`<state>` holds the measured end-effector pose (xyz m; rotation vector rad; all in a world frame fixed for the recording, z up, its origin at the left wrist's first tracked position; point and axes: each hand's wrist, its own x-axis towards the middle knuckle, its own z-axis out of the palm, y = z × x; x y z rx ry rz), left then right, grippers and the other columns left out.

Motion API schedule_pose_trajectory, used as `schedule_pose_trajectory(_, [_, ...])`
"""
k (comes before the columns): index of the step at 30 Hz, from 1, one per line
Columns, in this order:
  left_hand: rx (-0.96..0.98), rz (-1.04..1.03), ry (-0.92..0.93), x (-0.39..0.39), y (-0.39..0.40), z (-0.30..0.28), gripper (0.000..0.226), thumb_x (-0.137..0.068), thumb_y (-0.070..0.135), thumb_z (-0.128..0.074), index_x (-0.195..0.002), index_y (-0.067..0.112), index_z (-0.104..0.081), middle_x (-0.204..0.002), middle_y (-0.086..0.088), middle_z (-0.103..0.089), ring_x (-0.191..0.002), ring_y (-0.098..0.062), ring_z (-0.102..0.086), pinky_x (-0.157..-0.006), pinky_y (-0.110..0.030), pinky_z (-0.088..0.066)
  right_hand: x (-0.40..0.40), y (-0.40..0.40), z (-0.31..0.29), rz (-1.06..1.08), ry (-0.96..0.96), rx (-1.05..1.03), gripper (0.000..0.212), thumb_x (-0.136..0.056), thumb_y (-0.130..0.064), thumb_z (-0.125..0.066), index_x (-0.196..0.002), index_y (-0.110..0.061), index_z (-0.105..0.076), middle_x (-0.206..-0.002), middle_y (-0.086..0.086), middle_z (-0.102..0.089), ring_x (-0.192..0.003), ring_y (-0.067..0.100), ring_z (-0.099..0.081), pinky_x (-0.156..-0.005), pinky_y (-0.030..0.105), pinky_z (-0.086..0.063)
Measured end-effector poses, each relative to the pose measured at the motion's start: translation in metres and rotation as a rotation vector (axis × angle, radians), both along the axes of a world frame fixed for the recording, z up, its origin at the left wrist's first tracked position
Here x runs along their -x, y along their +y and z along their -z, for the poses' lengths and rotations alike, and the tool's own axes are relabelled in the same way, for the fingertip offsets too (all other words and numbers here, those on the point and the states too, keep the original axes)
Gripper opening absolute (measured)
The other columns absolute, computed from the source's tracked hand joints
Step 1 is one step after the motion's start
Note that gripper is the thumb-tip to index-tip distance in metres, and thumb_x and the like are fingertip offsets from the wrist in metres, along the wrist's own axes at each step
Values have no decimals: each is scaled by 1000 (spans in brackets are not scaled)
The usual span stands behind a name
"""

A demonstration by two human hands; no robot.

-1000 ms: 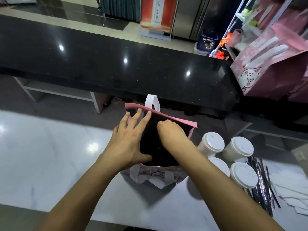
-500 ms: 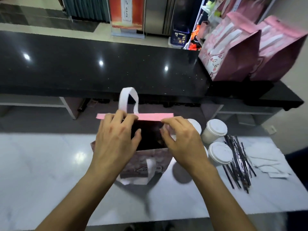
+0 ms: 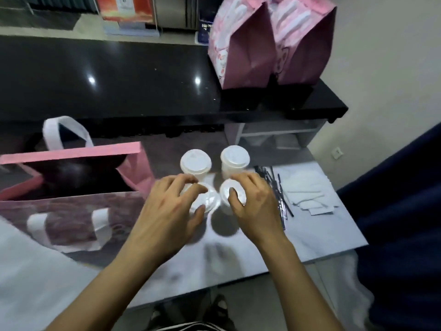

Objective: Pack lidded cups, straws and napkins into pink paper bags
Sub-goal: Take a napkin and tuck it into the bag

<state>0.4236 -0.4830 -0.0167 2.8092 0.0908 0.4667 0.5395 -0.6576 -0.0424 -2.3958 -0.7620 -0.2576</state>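
Left hand [image 3: 167, 218] and right hand [image 3: 256, 204], fingers spread, hover over two near lidded cups [image 3: 205, 201]; probably light and crushable, best gripped around the lid rims.

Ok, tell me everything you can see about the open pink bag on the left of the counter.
The open pink bag stands upright on the white marble counter, left of the four lidded cups. It looks like paper, with a pink rim, a dark interior and a printed front. One white handle rises at the back; another hangs folded down the front. Neither hand touches it.

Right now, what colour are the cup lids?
White, all four lids, seen in the head view.
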Motion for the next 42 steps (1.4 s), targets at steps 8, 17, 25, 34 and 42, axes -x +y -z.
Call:
schedule_pose_trajectory(8, [58, 64, 140, -39, -81, 33, 35, -87, 39, -52, -116, 25, -64, -124, 1, -60, -110, -31, -56, -91, -47, -49, -76, -114, 64, 270, 148, 98, 23, -91, -17, -62, -114, -18, -69, -108, 3, -67, -98, 27, -59, -86, 38, -48])
schedule_pose_trajectory(17, [64, 84, 214, -57, -121, 54, 35, -89, 43, -47, -114, 28, -66, -116, 6, -61, -105, -26, -56, -89, -42, -49, -195, -177, 120, 261, 231, 554, 47, -88, -20, -70, -133, -26, -60, -129, 6, -58, -116, 29, -51, -97, 41, -35])
schedule_pose_trajectory(25, [56, 74, 243, -76, -126, 55, 33, -91, 42, -48, -116, 30, -66, -114, 10, -59, -104, -22, -55, -87, -40, -46, -219, -186, 116, 338, -54, 443, 12, -95, -23, -63, -90, -17, -72, -87, 6, -68, -82, 30, -58, -75, 39, -34])
schedule_pose_trajectory(34, [68, 72, 253, -83, -128, 58, 33, -91, 43, -46, -116, 31, -64, -115, 11, -58, -104, -22, -54, -88, -42, -48, -233, -198, 118, 242, -88, 364, 36, -84, 16, -52, -110, -10, -55, -85, 13, -55, -60, 33, -48, -54, 39, -36])
schedule_pose_trajectory(42, [72, 44, 260, -79, -123, 61, 34, -91, 45, -46, -116, 31, -65, -116, 11, -57, -105, -21, -54, -89, -38, -45, -212, -189, 134, -98, -9, 610, 25, -85, -17, -63, -108, -17, -73, -112, 2, -67, -102, 25, -59, -90, 42, -41])
